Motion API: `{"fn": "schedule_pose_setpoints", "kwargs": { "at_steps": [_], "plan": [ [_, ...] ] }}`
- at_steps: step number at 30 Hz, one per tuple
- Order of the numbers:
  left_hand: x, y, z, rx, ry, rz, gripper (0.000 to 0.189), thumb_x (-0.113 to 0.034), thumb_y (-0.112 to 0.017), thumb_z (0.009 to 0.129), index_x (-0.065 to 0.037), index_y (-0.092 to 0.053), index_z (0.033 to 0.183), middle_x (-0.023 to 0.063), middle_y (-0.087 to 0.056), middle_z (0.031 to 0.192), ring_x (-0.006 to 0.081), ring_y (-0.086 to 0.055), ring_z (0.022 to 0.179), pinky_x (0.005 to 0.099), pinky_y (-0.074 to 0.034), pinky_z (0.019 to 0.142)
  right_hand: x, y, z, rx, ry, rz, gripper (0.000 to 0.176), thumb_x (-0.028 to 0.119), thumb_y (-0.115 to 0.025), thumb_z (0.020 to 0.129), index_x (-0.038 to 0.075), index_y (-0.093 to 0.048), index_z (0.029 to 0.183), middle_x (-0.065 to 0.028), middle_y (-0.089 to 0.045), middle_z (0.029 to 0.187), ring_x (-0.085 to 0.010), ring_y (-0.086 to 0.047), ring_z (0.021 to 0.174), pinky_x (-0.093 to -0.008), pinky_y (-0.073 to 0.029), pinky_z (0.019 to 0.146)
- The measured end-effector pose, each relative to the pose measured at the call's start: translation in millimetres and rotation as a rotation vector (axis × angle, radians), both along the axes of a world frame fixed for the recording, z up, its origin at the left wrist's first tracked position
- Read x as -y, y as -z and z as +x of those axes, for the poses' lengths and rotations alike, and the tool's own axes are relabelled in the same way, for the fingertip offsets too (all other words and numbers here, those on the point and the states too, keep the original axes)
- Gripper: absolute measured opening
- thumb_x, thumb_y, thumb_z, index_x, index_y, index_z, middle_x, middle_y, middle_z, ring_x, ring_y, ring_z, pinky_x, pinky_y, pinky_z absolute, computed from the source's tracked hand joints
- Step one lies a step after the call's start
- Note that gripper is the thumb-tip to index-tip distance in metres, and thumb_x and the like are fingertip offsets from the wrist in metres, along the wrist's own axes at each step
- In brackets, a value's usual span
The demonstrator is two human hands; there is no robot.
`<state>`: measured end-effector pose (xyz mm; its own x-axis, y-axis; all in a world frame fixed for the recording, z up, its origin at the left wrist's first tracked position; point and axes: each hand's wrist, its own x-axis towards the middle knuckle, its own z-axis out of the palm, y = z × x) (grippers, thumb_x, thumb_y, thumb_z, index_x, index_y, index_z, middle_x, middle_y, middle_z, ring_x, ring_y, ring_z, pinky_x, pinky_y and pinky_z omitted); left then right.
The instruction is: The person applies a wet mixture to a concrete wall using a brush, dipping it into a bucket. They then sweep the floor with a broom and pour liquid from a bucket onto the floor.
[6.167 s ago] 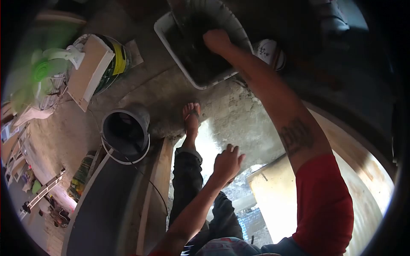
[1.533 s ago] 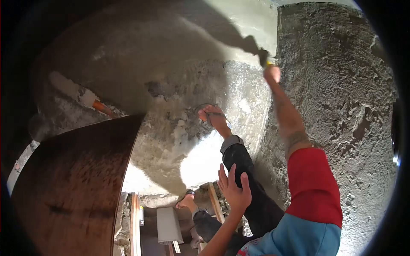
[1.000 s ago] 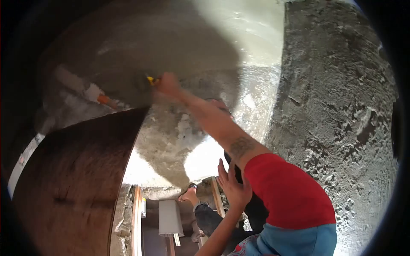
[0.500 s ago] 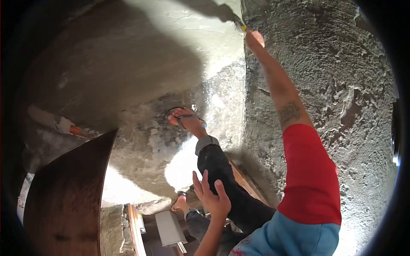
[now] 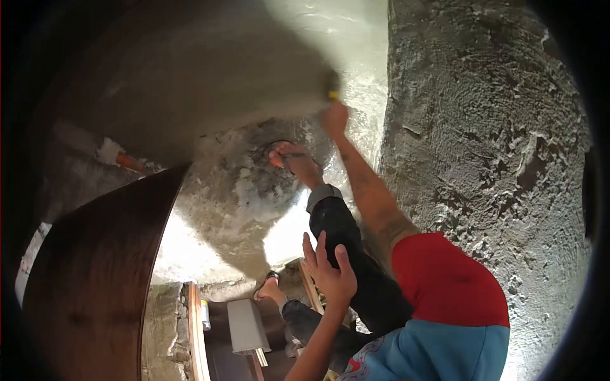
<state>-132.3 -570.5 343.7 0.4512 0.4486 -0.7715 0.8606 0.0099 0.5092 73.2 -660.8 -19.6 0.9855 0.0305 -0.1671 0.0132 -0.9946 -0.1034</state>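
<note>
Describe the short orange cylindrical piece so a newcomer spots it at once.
Start at the large, dark brown curved sheet on the left. Just above its upper edge, the short orange cylindrical piece slants out of a whitish crusted lump. Unlike the blurred tool with a yellow part in the right hand, it is orange and no hand touches it.

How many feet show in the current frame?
2. The upper foot is planted on the patchy floor, just below the right hand in the view; the lower foot is beside the boxy grey object. Neither is fully hidden.
</note>
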Motion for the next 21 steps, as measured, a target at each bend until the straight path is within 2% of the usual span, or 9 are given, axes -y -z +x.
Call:
{"fn": "schedule_pose_setpoints", "kwargs": {
  "at_steps": [1,4,8,12,14,15,17,19,21],
  "plan": [
    [-0.5,-1.8,-1.5,-0.004,-0.01,0.003,0.044,-0.029,-0.051,0.088,-0.005,-0.048,0.125,0.0221,-0.029,0.14,0.0401,-0.033,0.125,0.0489,-0.025,0.102,-45.1,-0.9,-20.5,0.029,-0.251,0.083,0.014,0.014,-0.058,0.072,0.004,-0.059,0.062,-0.0152,-0.059,0.066,-0.0338,-0.06,0.067,-0.0435,-0.046,0.058],
    [-1.0,-0.4,-4.5,-0.004,-0.002,0.041,0.045,-0.03,-0.051,0.088,-0.005,-0.047,0.125,0.0216,-0.028,0.141,0.0405,-0.032,0.126,0.0506,-0.024,0.101,-210.4,-51.7,-68.9,-0.169,-0.085,0.337,0.016,0.016,-0.059,0.076,0.008,-0.056,0.09,-0.0105,-0.059,0.082,-0.0209,-0.059,0.081,-0.0327,-0.048,0.067],
    [5.4,3.8,-13.2,0.063,-0.029,0.025,0.044,-0.028,-0.048,0.089,-0.005,-0.045,0.127,0.0205,-0.028,0.141,0.0401,-0.026,0.13,0.0549,-0.018,0.103,-249.8,-40.1,-81.3,-0.328,-0.258,0.401,0.022,0.02,-0.058,0.078,0.004,-0.059,0.094,-0.0106,-0.061,0.079,-0.02,-0.059,0.075,-0.0342,-0.048,0.066],
    [-1.3,0.7,-5.7,-0.025,-0.055,0.029,0.045,-0.031,-0.046,0.091,-0.008,-0.042,0.13,0.02,-0.028,0.142,0.0399,-0.025,0.131,0.0559,-0.017,0.103,-189.6,-0.2,-48.1,-0.553,-0.291,0.403,0.028,0.023,-0.057,0.081,0.001,-0.063,0.097,-0.0107,-0.063,0.076,-0.0191,-0.059,0.068,-0.0357,-0.048,0.064],
    [-6.4,-2.6,-3.0,-0.034,-0.01,0.045,0.046,-0.03,-0.043,0.093,-0.001,-0.044,0.128,0.0225,-0.028,0.141,0.0395,-0.032,0.126,0.0459,-0.029,0.101,-92.7,-4.4,-7.5,-0.674,-0.172,0.473,0.031,0.03,-0.065,0.075,0.003,-0.068,0.09,-0.0127,-0.066,0.072,-0.0257,-0.064,0.064,-0.0386,-0.049,0.061],
    [-3.6,1.6,-7.8,0.0,-0.105,0.008,0.047,-0.033,-0.048,0.09,-0.009,-0.042,0.13,0.0196,-0.029,0.141,0.0403,-0.025,0.131,0.0571,-0.016,0.103,-49.4,-20.1,7.7,-0.65,-0.135,0.313,0.034,0.033,-0.067,0.074,0.002,-0.068,0.087,-0.0148,-0.066,0.072,-0.0238,-0.064,0.062,-0.0377,-0.049,0.059],
    [-5.0,2.6,-10.7,0.003,-0.116,0.015,0.047,-0.033,-0.048,0.09,-0.009,-0.042,0.13,0.0195,-0.029,0.141,0.0401,-0.025,0.131,0.0571,-0.016,0.103,47.5,-23.7,33.1,-0.407,-0.117,0.309,0.037,0.038,-0.061,0.077,0.002,-0.067,0.08,-0.0193,-0.064,0.07,-0.0326,-0.064,0.067,-0.0432,-0.049,0.062],
    [-4.6,3.5,-14.5,0.007,-0.122,0.025,0.047,-0.033,-0.049,0.09,-0.01,-0.043,0.131,0.0192,-0.028,0.142,0.0399,-0.025,0.131,0.0579,-0.016,0.103,106.5,-31.9,55.0,-0.222,-0.482,-0.152,0.029,0.025,-0.055,0.082,-0.002,-0.065,0.074,-0.0212,-0.064,0.076,-0.0378,-0.061,0.065,-0.0477,-0.048,0.062],
    [-4.5,3.7,-16.4,0.002,-0.126,0.032,0.048,-0.034,-0.049,0.089,-0.012,-0.041,0.132,0.0186,-0.028,0.142,0.0393,-0.024,0.131,0.0592,-0.015,0.103,37.9,-83.4,51.8,-0.381,-0.15,-0.265,0.023,0.02,-0.058,0.077,-0.002,-0.064,0.077,-0.0227,-0.064,0.08,-0.0392,-0.063,0.073,-0.0474,-0.049,0.065]
  ]
}}
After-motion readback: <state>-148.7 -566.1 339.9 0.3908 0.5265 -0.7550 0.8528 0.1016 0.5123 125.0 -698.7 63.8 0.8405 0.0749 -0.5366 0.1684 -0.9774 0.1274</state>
